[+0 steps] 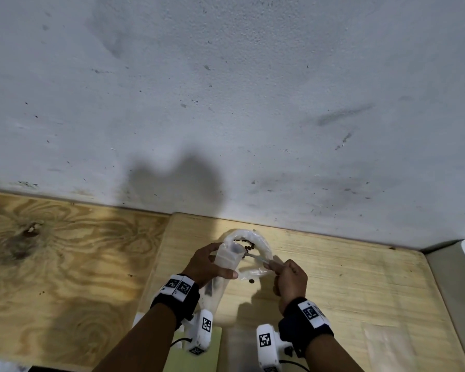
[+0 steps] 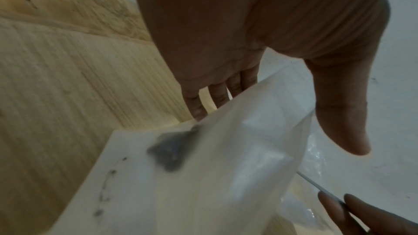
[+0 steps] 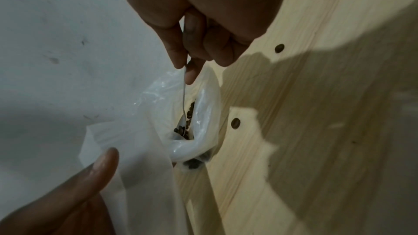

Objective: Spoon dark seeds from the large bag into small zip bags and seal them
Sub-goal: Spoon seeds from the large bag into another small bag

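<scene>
The large clear bag (image 1: 258, 244) with a rolled rim lies on the wooden table (image 1: 346, 277) near the wall, dark seeds (image 1: 249, 247) inside. My left hand (image 1: 212, 263) holds a small translucent zip bag (image 1: 226, 260) upright beside the big bag's mouth, fingers behind it and thumb in front. A dark clump of seeds (image 2: 172, 151) shows through the small bag (image 2: 203, 176). My right hand (image 1: 289, 277) pinches the handle of a thin metal spoon (image 1: 258, 259). In the right wrist view the spoon (image 3: 183, 106) has its bowl down among the seeds (image 3: 184, 129) in the large bag (image 3: 203, 113).
Loose seeds (image 3: 235, 123) lie on the wood beside the large bag. A flat stack of empty small bags (image 1: 387, 345) rests at the table's right front. A pale wall (image 1: 226, 103) rises just behind the bag. A darker plywood panel (image 1: 65, 251) lies on the left.
</scene>
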Action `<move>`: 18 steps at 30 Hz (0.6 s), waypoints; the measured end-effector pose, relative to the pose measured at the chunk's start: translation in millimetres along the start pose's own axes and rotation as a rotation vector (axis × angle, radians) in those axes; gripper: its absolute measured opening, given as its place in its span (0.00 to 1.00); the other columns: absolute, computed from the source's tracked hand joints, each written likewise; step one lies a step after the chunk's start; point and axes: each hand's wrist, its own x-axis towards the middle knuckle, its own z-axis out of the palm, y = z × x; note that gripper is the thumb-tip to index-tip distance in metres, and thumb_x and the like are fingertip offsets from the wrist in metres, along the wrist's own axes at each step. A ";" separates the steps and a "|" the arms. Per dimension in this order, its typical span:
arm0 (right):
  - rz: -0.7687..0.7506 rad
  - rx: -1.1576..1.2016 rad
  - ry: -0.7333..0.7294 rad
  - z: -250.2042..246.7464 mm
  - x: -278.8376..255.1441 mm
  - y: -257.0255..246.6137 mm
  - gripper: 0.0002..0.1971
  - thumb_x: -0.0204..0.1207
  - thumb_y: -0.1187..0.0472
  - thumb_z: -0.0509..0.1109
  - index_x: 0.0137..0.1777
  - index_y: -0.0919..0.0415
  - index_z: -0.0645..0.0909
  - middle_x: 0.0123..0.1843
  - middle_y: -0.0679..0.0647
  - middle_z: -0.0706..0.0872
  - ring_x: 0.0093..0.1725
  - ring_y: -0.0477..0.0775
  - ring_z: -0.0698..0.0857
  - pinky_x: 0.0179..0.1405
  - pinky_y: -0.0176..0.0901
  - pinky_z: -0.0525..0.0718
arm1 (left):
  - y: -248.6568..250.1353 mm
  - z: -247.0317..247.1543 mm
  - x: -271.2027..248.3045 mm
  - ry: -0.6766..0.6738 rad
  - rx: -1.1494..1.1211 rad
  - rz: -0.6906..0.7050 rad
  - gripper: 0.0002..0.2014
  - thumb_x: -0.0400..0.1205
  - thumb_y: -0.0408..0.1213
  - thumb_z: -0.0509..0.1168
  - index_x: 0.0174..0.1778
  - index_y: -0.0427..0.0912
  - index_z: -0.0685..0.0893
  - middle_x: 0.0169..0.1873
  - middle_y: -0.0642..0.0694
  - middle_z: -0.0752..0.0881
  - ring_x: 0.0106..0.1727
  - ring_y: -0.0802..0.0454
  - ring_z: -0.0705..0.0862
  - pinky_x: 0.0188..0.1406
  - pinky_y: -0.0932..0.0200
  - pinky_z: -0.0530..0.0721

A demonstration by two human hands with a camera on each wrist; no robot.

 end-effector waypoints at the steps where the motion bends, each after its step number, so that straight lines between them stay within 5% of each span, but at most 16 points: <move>1: -0.006 0.005 0.001 -2.8 -0.2 -0.6 0.27 0.69 0.72 0.75 0.25 0.53 0.60 0.37 0.79 0.70 0.22 0.49 0.57 0.23 0.39 0.57 | 0.5 0.8 -0.5 0.000 0.008 0.004 0.46 0.46 0.45 0.86 0.64 0.49 0.83 0.59 0.49 0.88 0.60 0.50 0.85 0.50 0.57 0.85; 5: -0.009 0.038 0.007 -16.2 -1.3 -2.6 0.26 0.71 0.74 0.72 0.25 0.54 0.60 0.39 0.78 0.84 0.19 0.48 0.58 0.23 0.38 0.55 | 1.5 4.0 -4.2 0.023 0.030 0.000 0.49 0.45 0.47 0.85 0.67 0.49 0.81 0.60 0.49 0.86 0.61 0.50 0.84 0.48 0.59 0.84; 10: -0.018 0.066 -0.027 -33.5 -5.2 -13.4 0.24 0.71 0.74 0.72 0.25 0.54 0.63 0.32 0.65 0.80 0.19 0.49 0.59 0.23 0.39 0.57 | 2.9 7.8 -11.0 0.047 0.026 0.002 0.50 0.44 0.46 0.85 0.67 0.50 0.80 0.61 0.48 0.85 0.60 0.51 0.83 0.47 0.60 0.83; 13: -0.073 0.072 -0.038 -44.4 -11.0 -24.4 0.25 0.71 0.74 0.72 0.22 0.54 0.64 0.33 0.65 0.80 0.20 0.50 0.58 0.22 0.38 0.58 | 4.6 10.4 -15.1 0.055 0.048 -0.010 0.47 0.48 0.40 0.87 0.66 0.50 0.80 0.61 0.47 0.85 0.60 0.49 0.83 0.50 0.55 0.85; 15: -0.116 0.080 -0.051 -50.7 -16.6 -31.6 0.26 0.71 0.73 0.73 0.20 0.53 0.66 0.35 0.66 0.78 0.20 0.50 0.58 0.22 0.38 0.57 | 4.4 12.2 -17.5 0.070 0.052 -0.009 0.52 0.43 0.45 0.86 0.68 0.49 0.80 0.60 0.46 0.85 0.60 0.48 0.84 0.56 0.46 0.87; 18: -0.168 0.097 -0.076 -55.9 -24.4 -40.8 0.25 0.71 0.74 0.72 0.21 0.54 0.66 0.34 0.67 0.81 0.21 0.50 0.59 0.22 0.39 0.56 | 4.0 15.2 -20.6 0.071 0.073 -0.007 0.53 0.44 0.45 0.86 0.70 0.49 0.78 0.61 0.46 0.85 0.60 0.48 0.84 0.57 0.46 0.87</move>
